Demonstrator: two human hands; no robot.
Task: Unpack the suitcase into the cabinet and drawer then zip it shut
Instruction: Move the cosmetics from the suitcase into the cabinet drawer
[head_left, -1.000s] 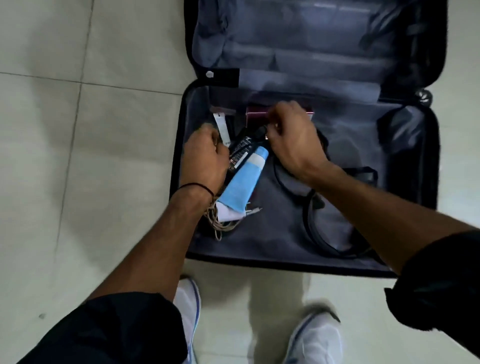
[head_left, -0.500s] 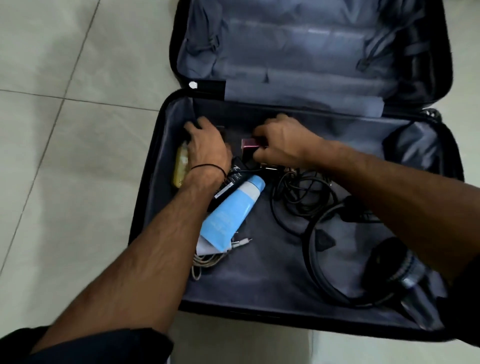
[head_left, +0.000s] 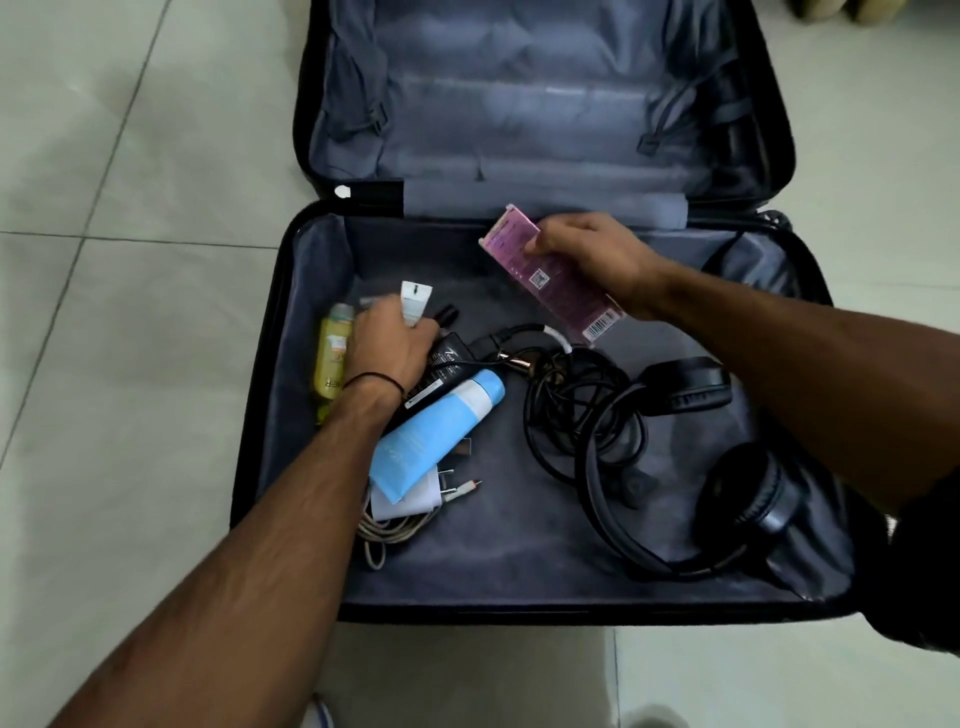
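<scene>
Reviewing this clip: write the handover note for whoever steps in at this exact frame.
Left hand: grips a small white tube, low inside the suitcase.
Right hand: holds a pink box lifted above the lining.
In the case: yellow bottle, blue tube, black power adapter, black cables, headphones, white charger with cable.
Done: suitcase lies open on the floor; two items are in hand.
Left: move everything to the cabinet and drawer (neither in view), then zip the suitcase shut.
</scene>
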